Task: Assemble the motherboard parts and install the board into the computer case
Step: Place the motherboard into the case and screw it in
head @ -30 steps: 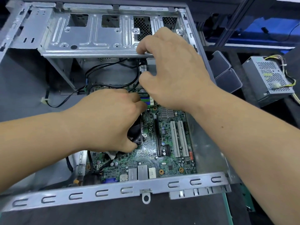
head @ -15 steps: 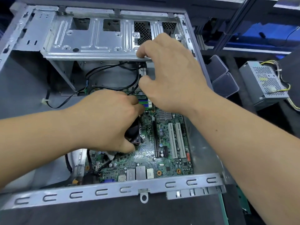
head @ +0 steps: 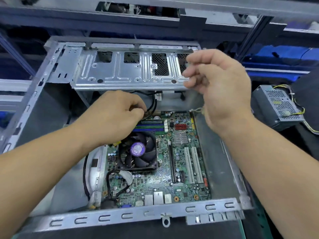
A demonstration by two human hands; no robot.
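The green motherboard (head: 183, 171) lies flat inside the open grey computer case (head: 120, 216). A black CPU fan (head: 138, 150) with a purple label sits on its left half, with RAM slots (head: 150, 126) behind it. My left hand (head: 114, 116) is at the board's far left corner, its fingertips pinching black cables (head: 152, 104) near the RAM slots. My right hand (head: 219, 88) hovers blurred above the board's far right corner, fingers loosely curled, holding nothing that I can make out.
A silver drive cage (head: 127, 71) spans the far side of the case. The case's front rail (head: 172, 213) runs along the near edge. A grey power supply (head: 278, 104) with yellow wires sits outside on the right. Black cables (head: 108, 183) loop at the board's near left.
My right hand has let go of the drive cage edge and lifted up and to the right. My left hand has moved off the fan toward the far cables, uncovering the fan.
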